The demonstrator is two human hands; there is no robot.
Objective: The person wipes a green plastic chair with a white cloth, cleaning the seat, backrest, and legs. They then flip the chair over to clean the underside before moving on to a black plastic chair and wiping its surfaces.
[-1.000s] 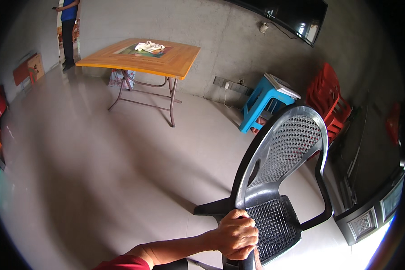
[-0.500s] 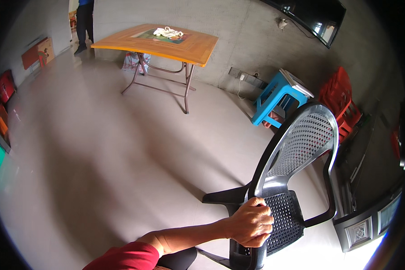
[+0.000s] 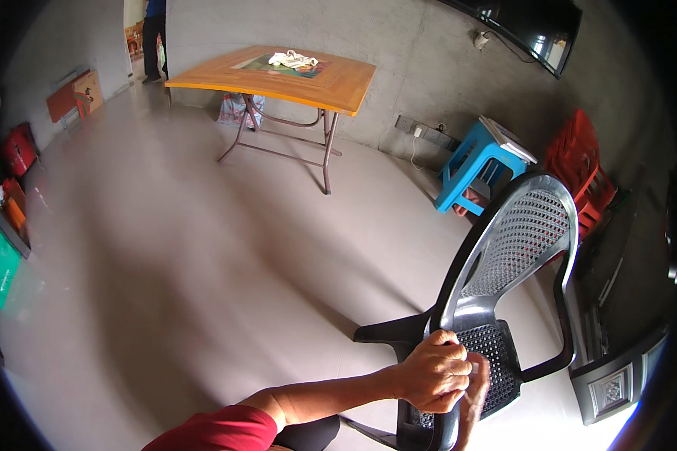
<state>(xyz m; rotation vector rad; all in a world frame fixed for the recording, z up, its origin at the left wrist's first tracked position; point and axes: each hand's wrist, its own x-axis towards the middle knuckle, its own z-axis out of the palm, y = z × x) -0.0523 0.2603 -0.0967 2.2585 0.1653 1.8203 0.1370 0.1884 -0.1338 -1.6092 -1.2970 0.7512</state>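
A black plastic armchair (image 3: 490,353) with a woven-pattern back and seat stands in front of me at the right. My left hand (image 3: 435,373), reaching across from the lower left in a red sleeve, is closed around the chair's near armrest. Just beyond it, over the seat, my right hand (image 3: 477,382) comes up from the lower edge, close against the left one. Its fingers look bent but are partly blurred and partly behind the left hand, so whether they grip anything does not show.
A wooden folding table (image 3: 203,78) with a white cloth (image 3: 293,59) stands by the far wall. A blue stool (image 3: 477,159) and stacked red chairs (image 3: 581,169) are behind the armchair. A dark cabinet (image 3: 617,383) borders the right. Another person (image 3: 154,37) stands at the doorway.
My right hand has come into view beside the left one. The left hand keeps its grip on the armrest. The whole view has shifted slightly, so everything appears farther right.
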